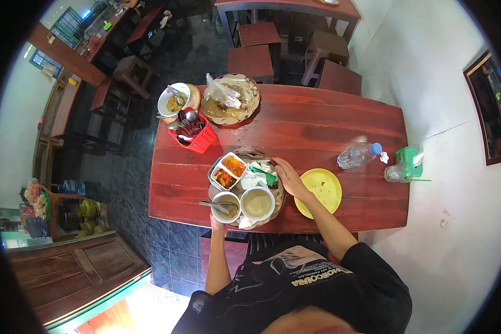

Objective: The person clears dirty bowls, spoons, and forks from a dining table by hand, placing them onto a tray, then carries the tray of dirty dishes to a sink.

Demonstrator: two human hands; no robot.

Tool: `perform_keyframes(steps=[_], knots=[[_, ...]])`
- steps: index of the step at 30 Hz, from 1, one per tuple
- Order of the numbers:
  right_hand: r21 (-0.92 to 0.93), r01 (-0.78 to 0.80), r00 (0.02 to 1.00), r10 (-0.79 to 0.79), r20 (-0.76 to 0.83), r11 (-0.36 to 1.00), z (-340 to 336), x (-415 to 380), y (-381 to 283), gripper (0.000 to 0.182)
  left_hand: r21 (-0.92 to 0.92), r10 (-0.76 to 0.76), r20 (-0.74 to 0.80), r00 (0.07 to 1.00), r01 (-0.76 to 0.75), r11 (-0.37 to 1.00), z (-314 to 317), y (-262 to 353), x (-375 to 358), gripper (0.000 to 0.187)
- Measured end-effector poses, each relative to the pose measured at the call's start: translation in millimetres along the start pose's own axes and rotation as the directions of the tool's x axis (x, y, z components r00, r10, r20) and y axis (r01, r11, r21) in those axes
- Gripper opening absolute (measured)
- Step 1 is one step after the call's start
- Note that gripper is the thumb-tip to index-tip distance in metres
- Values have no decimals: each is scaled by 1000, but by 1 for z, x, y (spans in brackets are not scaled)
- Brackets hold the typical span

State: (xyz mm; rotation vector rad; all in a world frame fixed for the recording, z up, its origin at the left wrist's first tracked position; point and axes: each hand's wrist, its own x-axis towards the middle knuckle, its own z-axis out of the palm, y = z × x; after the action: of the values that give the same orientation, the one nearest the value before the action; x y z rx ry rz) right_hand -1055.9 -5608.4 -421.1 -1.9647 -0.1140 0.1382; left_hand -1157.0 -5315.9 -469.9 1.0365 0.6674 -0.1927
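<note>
A round woven plate [281,201] is loaded with dishes near the table's front edge. On it stand a white bowl with a spoon [226,207], a second white bowl of pale liquid [257,203], a two-part white container of orange-red food [230,170], crumpled tissues [252,179] and a green packet [269,177]. My left hand [217,224] grips the plate's near left side below the spoon bowl, its fingers mostly hidden. Along the far right rim, my right hand [288,177] is closed on the plate. A yellow plate [321,193] with crumbs lies beside my right forearm.
Farther back on the red table [317,119] are another woven plate [231,114] with a plastic bag, a bowl [163,106] and a red cutlery basket [203,139]. A water bottle [357,156], glass [393,173] and green tissue box [409,157] stand right, near the wall.
</note>
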Motion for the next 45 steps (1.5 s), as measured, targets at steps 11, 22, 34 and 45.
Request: perform_keyframes(steps=[11, 22, 34, 45], knots=[[157, -16, 999, 10, 41, 987, 14, 3, 4, 41, 490, 205, 85, 975, -220, 844, -26, -1, 13, 39], [349, -121, 991, 91, 101, 929, 17, 3, 8, 42, -202, 21, -126, 992, -46, 978, 22, 7, -10, 46], [379, -143, 989, 119, 86, 914, 14, -1, 4, 41, -276, -27, -60, 998, 10, 961, 17, 5, -8, 43], [-380, -129, 982, 65, -177, 916, -47, -76, -11, 33, -228, -99, 102, 990, 120, 966, 20, 21, -6, 51]])
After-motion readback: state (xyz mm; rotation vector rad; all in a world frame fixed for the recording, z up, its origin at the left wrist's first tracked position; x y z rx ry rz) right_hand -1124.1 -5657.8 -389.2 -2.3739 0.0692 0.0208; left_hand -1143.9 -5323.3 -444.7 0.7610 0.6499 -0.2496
